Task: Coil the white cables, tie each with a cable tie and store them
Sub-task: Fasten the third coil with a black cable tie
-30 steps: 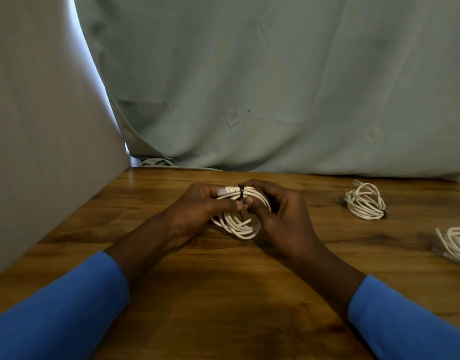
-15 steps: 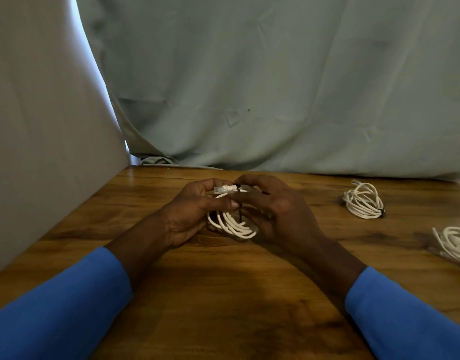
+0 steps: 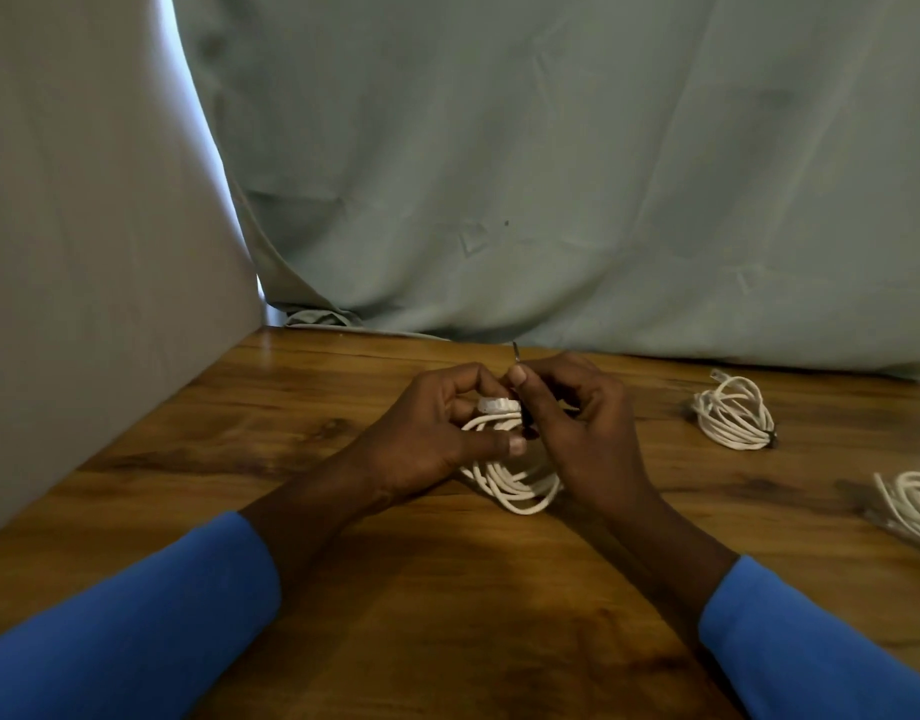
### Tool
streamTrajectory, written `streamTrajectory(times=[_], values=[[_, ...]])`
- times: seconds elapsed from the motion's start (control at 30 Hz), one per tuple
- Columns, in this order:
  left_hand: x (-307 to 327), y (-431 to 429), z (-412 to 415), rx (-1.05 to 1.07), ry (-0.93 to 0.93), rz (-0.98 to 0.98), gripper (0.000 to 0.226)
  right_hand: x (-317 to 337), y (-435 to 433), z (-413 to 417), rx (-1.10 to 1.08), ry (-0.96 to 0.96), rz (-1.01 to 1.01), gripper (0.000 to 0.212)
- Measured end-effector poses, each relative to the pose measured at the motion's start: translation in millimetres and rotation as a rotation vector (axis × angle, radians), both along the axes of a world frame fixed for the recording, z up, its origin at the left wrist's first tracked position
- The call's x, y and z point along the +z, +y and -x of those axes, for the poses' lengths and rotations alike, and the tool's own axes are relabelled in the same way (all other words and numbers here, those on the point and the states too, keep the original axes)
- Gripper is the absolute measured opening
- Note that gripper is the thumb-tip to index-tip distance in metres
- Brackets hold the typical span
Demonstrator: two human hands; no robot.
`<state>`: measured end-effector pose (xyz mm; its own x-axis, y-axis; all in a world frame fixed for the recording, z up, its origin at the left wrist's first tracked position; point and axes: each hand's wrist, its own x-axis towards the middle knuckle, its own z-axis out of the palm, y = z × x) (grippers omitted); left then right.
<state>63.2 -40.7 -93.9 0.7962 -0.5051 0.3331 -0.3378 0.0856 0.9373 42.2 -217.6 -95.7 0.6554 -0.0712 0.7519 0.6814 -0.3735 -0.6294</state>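
A coiled white cable sits between both hands at the middle of the wooden table, its lower loops hanging toward the wood. My left hand grips the coil's top, thumb across the strands below a white plug. My right hand pinches a thin black cable tie wrapped round the coil, its tail poking up above the thumb. Where the tie circles the strands is mostly hidden by fingers.
A tied white coil lies at the right of the table. Another white coil is cut off by the right edge. A grey-green cloth hangs behind the table, a pale panel stands at the left.
The coil has dropped lower between the hands. My right thumb and fingers have moved up to the tie, and its tail now sticks out above them.
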Motion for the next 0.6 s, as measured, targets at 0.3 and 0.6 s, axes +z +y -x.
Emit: streamTrajectory(times=[0.3,0.6], values=[[7.2,-6.2,3.2,0.283,-0.015,0.118,0.022,-1.9,0.4,-3.8,0.001,-0.049,0.134,0.007],[16.6,-3.0,3.8,0.332,-0.199,0.157,0.018,-6.2,1.6,-8.8,0.029,0.095,0.003,0.024]])
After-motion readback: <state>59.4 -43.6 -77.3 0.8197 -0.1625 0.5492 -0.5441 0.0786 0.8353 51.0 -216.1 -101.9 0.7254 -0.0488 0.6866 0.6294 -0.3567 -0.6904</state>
